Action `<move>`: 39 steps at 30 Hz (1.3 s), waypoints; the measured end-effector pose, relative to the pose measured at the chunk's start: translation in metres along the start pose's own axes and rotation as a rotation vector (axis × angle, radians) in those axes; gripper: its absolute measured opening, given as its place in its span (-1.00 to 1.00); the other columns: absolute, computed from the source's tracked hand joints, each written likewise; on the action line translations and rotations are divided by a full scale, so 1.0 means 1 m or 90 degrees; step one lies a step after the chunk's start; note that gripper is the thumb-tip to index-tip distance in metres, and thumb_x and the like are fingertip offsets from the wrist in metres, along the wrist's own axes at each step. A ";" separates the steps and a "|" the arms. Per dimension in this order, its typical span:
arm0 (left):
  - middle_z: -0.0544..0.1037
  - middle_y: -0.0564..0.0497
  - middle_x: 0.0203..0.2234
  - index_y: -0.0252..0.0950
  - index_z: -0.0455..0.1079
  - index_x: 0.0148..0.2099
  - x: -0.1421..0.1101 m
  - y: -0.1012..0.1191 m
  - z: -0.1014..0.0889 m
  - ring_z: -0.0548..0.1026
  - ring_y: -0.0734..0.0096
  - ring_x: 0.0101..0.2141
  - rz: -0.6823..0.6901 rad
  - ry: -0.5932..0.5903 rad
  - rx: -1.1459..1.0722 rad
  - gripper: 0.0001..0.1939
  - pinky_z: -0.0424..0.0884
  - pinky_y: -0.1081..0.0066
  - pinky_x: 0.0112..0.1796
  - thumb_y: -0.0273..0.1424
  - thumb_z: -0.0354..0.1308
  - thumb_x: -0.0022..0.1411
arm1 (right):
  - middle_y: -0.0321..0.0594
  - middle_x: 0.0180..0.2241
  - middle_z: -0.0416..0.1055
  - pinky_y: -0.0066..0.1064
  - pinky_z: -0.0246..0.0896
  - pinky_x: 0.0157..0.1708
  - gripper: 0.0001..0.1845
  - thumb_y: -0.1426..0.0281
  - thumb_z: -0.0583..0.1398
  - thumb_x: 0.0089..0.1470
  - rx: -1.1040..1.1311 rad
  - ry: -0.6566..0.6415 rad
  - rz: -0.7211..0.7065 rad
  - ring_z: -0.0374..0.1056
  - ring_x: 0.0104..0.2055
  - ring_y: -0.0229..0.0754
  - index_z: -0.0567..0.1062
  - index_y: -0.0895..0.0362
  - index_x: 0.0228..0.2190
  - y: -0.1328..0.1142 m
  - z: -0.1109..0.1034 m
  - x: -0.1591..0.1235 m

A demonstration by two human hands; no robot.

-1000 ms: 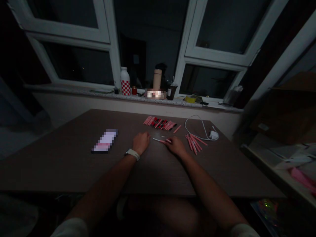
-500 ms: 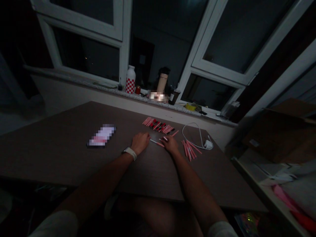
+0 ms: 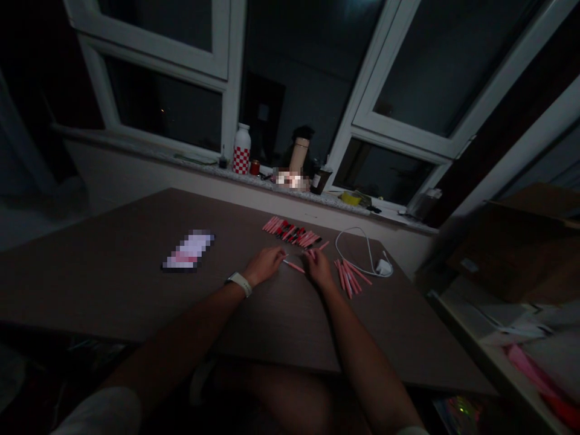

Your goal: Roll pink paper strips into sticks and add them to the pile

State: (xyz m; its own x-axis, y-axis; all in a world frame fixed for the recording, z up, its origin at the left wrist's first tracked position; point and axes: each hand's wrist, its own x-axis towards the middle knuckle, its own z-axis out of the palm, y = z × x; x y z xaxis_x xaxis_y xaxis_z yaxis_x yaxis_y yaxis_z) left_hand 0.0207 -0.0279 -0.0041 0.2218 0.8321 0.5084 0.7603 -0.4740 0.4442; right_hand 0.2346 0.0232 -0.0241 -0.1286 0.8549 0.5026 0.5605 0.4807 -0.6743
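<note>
The room is dim. My left hand point(image 3: 266, 264), with a white watch on its wrist, rests on the brown table point(image 3: 113, 284), fingers curled at the near end of a thin pink pen refill point(image 3: 293, 266) lying on the table. My right hand point(image 3: 319, 268) lies just right of that refill, fingers bent down onto the table; whether it holds anything is hidden. A row of pink and red pen parts point(image 3: 292, 232) lies beyond both hands. A smaller pile of pink pens point(image 3: 350, 277) lies right of my right hand.
A phone point(image 3: 188, 251) lies on the table to the left. A white charger and cable point(image 3: 367, 257) lie at the right. The windowsill holds a checked bottle point(image 3: 241, 151), a tan flask point(image 3: 299, 154) and a cup. A cluttered shelf stands at far right.
The camera tilted and shifted. My left hand slid right, closing its fingers at the refill's end. My right hand moved slightly away from the refill toward the pile.
</note>
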 end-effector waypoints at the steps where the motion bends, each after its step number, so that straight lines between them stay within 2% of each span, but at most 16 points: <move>1: 0.56 -0.07 -0.26 -0.26 0.41 -0.13 0.000 0.000 0.001 0.50 0.28 -0.21 0.018 0.001 -0.017 -0.73 0.36 0.37 -0.16 -0.25 -0.05 0.34 | -0.19 -0.37 0.46 -0.40 0.16 -0.30 -0.66 0.16 0.05 0.12 0.021 -0.002 0.003 0.33 -0.33 -0.15 0.45 0.16 -0.33 -0.001 -0.002 -0.001; 4: 0.56 -0.07 -0.22 -0.25 0.43 -0.12 0.000 0.001 0.005 0.50 0.29 -0.17 0.055 0.006 -0.050 -0.73 0.35 0.36 -0.12 -0.27 -0.04 0.33 | -0.20 -0.35 0.47 -0.38 0.19 -0.25 -0.68 0.16 0.08 0.10 0.079 0.003 -0.014 0.34 -0.31 -0.14 0.45 0.15 -0.33 -0.007 -0.006 -0.004; 9: 0.57 -0.07 -0.23 -0.26 0.45 -0.12 0.000 0.005 0.006 0.51 0.32 -0.24 0.067 0.001 -0.075 -0.71 0.37 0.39 -0.18 -0.25 -0.03 0.33 | -0.12 -0.13 0.46 -0.29 0.19 -0.07 -0.65 0.22 0.09 0.10 0.171 0.000 -0.076 0.36 -0.11 -0.09 0.45 0.14 -0.14 -0.019 -0.004 -0.007; 14: 0.57 -0.06 -0.25 -0.27 0.45 -0.12 0.000 0.010 0.002 0.50 0.37 -0.33 0.065 0.000 -0.082 -0.71 0.36 0.42 -0.23 -0.25 -0.02 0.32 | -0.18 -0.25 0.47 -0.26 0.27 -0.10 -0.71 0.21 0.13 0.07 0.228 -0.009 -0.033 0.38 -0.21 -0.11 0.48 0.12 -0.24 -0.039 -0.002 -0.010; 18: 0.57 -0.01 -0.29 -0.27 0.41 -0.10 0.000 0.014 0.000 0.49 0.41 -0.39 0.059 0.000 -0.106 -0.73 0.34 0.45 -0.29 -0.25 -0.01 0.32 | -0.22 -0.32 0.43 -0.28 0.37 -0.22 -0.72 0.18 0.20 0.00 0.346 -0.034 0.023 0.36 -0.23 -0.12 0.48 0.12 -0.32 -0.057 -0.002 -0.014; 23: 0.56 0.00 -0.32 -0.27 0.39 -0.13 0.000 0.017 -0.002 0.47 0.42 -0.41 0.037 0.016 -0.103 -0.76 0.32 0.46 -0.34 -0.24 0.01 0.30 | -0.24 -0.33 0.42 -0.23 0.43 -0.26 -0.66 0.14 0.30 -0.14 0.455 -0.065 0.107 0.37 -0.22 -0.12 0.49 0.11 -0.35 -0.063 0.001 -0.017; 29: 0.55 0.00 -0.35 -0.28 0.40 -0.15 -0.001 0.020 -0.006 0.45 0.43 -0.42 0.039 0.020 -0.106 -0.75 0.30 0.46 -0.34 -0.24 0.01 0.31 | -0.12 -0.17 0.44 -0.22 0.43 -0.24 -0.63 0.12 0.28 -0.10 0.392 -0.055 0.060 0.36 -0.11 -0.04 0.55 0.11 -0.29 -0.056 0.002 -0.017; 39: 0.54 -0.04 -0.26 -0.27 0.42 -0.12 0.001 0.021 -0.010 0.46 0.36 -0.32 0.033 0.093 -0.098 -0.74 0.34 0.40 -0.22 -0.25 0.00 0.31 | -0.14 -0.21 0.47 -0.23 0.43 -0.26 -0.67 0.16 0.25 -0.07 0.394 -0.066 0.066 0.37 -0.16 -0.06 0.54 0.12 -0.30 -0.051 0.005 -0.016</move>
State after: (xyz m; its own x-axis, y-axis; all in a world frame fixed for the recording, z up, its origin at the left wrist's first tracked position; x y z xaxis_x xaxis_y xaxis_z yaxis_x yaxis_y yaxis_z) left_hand 0.0309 -0.0403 0.0129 0.1589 0.7605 0.6296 0.6459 -0.5624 0.5162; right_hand 0.2039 -0.0143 -0.0009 -0.1949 0.9028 0.3834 0.0019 0.3913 -0.9203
